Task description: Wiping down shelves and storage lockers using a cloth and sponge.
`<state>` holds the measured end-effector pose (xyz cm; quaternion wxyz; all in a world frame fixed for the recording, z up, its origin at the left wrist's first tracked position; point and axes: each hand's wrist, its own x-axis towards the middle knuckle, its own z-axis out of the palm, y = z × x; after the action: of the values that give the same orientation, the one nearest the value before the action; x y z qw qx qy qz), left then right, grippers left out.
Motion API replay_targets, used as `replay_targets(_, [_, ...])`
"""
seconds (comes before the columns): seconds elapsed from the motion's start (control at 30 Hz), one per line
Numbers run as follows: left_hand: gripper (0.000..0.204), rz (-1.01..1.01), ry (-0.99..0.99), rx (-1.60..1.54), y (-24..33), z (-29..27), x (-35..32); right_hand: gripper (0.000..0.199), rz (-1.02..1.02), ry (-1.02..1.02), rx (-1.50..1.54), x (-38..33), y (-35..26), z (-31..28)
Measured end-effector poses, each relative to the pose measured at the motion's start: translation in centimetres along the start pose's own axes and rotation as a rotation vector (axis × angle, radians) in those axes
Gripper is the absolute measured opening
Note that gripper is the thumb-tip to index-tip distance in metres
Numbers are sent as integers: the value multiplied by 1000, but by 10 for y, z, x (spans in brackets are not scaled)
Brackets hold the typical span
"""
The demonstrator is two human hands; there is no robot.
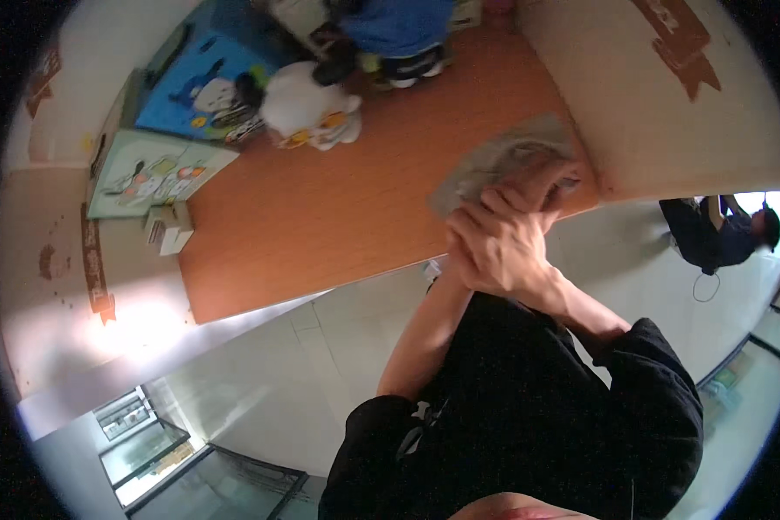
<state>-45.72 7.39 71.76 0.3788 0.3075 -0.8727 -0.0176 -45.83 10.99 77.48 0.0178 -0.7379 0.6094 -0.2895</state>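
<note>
Both hands overlap at the far edge of the orange table [321, 217]. Right hand [507, 234] lies on top, fingers curled over a grey cloth [494, 156] and pressing it to the tabletop beside a large cardboard box [667, 104]. Left hand [459, 260] mostly hidden beneath; grip cannot be told.

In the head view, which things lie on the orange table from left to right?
Small white box → blue picture box → white stuffed toy → grey cloth under the hands → big cardboard box.
</note>
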Motion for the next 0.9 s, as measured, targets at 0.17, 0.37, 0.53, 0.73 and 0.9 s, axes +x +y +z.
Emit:
replay_targets(0.17, [59, 54, 58, -467, -88, -22, -34, 14, 29, 39, 20, 15, -53, 36])
replay_targets(0.37, [36, -112, 3, -403, -178, -163, -80, 22, -101, 46, 414, 47, -154, 81])
replay_targets(0.53, [24, -474, -123, -140, -295, -276, -133, 27, -234, 69, 761, 70, -185, 110])
replay_targets(0.73, [37, -618, 45, 131, -464, -403, -207, 26, -647, 8, 579, 144, -157, 163])
replay_targets(0.9, [42, -619, 40, 130, -473, -386, -207, 21, -236, -401, 958, 177, -131, 178])
